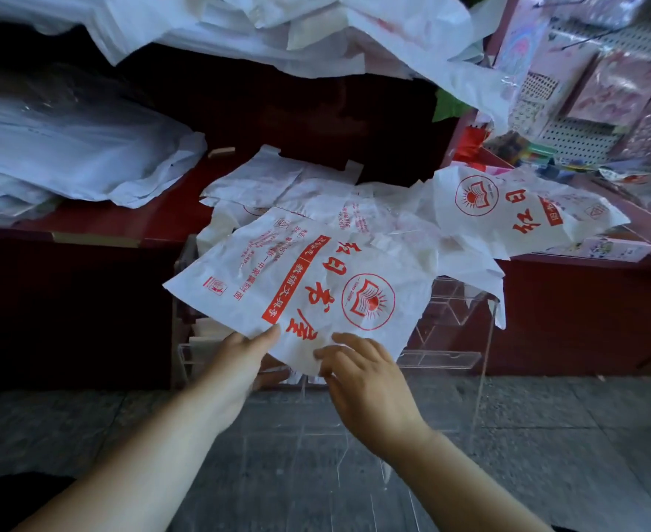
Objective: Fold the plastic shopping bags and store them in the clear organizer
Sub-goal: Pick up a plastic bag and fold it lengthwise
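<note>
the printed bag [308, 286] is spread flat in the air, just in front of both hands and above the clear organizer [440, 358], which stands on the floor against the red worktop [132, 220]. its long axis seems to run slantwise, from the far left corner toward the right, where the handle end hangs down over the organizer. the near corner points at the person, between the two hands.

the left hand [245, 353] pinches the near-left edge, thumb on top and fingers under. the right hand [360, 372] lies on the near corner with bent fingers [325, 355]; if it really grips, i cannot tell, the thumb is hidden. both hands are equally near, so a fold across the long axis looks the likely next move.

more loose bags [508, 209] lie on the worktop behind, not yet folded.
</note>
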`<state>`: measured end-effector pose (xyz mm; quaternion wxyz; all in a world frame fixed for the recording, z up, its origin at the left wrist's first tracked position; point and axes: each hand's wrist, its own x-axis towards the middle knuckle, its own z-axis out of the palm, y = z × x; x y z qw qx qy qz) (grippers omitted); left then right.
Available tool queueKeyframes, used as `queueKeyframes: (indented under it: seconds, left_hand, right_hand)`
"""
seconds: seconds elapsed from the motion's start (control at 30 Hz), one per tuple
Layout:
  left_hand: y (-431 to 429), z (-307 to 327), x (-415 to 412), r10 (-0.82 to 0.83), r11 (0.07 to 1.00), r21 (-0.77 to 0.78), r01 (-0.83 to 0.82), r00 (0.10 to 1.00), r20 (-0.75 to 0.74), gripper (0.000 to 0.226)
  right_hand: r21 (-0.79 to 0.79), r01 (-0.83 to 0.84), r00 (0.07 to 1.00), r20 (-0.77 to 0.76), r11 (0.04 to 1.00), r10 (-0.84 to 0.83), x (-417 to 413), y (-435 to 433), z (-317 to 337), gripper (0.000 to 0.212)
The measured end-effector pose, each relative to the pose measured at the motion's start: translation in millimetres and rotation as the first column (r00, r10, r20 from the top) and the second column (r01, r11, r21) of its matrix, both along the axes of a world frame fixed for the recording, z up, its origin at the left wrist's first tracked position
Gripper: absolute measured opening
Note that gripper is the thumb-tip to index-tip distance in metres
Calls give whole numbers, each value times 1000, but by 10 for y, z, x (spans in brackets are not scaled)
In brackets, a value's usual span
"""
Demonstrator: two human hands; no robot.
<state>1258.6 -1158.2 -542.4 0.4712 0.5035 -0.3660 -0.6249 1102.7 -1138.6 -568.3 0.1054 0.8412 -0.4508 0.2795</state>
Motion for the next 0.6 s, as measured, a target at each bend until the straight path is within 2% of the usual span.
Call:
queueKeyframes:
  seconds: [0.07,0.13,0.2,0.23,0.3,0.37,0.4,0.47,0.53,0.6]
  left_hand:
    - [-41,-36,-21,41,999,19,-41,999,-15,18]
    - [-83,-49,-19,80,997,23,-80,997,-7,22]
    - [-121,-66,18,99,995,30,-99,995,3,24]
    - [-143,-77,40,103,994,22,-104,994,18,23]
    - [-175,-109,80,115,993,8,-116,993,29,20]
    - [-197,-125,107,142,990,19,-142,990,-2,19]
    - [-203,-127,114,156,987,34,-155,987,-34,24]
    - [-210,-134,105,175,983,74,-167,978,-111,31]
    - [-203,-141,62,160,985,96,-146,975,-155,28]
    - [-157,-145,-8,103,991,105,-87,983,-152,22]
  right_hand:
    - [26,-2,1000,30,1000,1,-33,-23,-66,11]
    - [71,-23,982,190,997,9,-117,-39,-97,13]
    - [117,24,917,394,993,-68,-243,-61,-92,20]
    - [161,74,855,497,984,-146,-311,-82,-70,21]
    - [324,175,657,665,930,-355,-442,-133,-3,7]
    - [533,207,423,707,821,-566,-586,-205,41,8]
    - [626,155,315,702,764,-639,-643,-232,48,11]
    - [726,-91,146,687,682,-712,-655,-254,54,17]
    - [726,-285,91,670,625,-737,-585,-249,38,13]
    - [720,-313,83,670,619,-738,-535,-274,3,15]
